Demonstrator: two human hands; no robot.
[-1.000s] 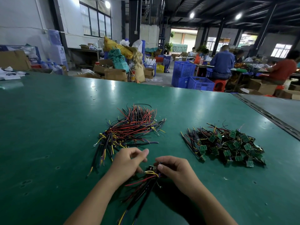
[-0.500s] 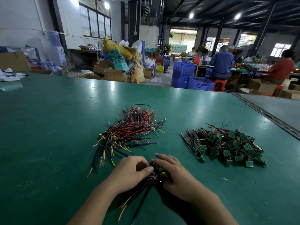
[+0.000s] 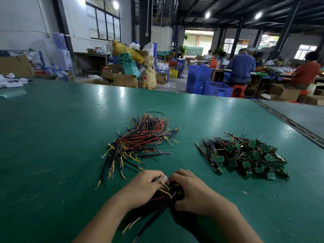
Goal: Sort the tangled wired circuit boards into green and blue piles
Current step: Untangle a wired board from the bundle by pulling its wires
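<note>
A small bundle of wired boards (image 3: 168, 193) lies near the table's front edge, its red, black and yellow wires trailing toward me. My left hand (image 3: 145, 186) and my right hand (image 3: 192, 190) both grip its head end, fingers curled round it; the boards there are mostly hidden. Beyond the hands sits a tangled pile of wires (image 3: 140, 141) with its boards not visible. To the right lies a pile of green boards (image 3: 249, 155) with wires pointing left.
The green table mat (image 3: 52, 137) spreads wide to the left. A seam and a grey table section (image 3: 298, 116) run along the right. Beyond the far edge stand blue crates (image 3: 206, 83), cardboard boxes (image 3: 124, 79) and seated people.
Both hands have closed in together on the bundle's head end and lowered it toward the table. The two piles have not moved.
</note>
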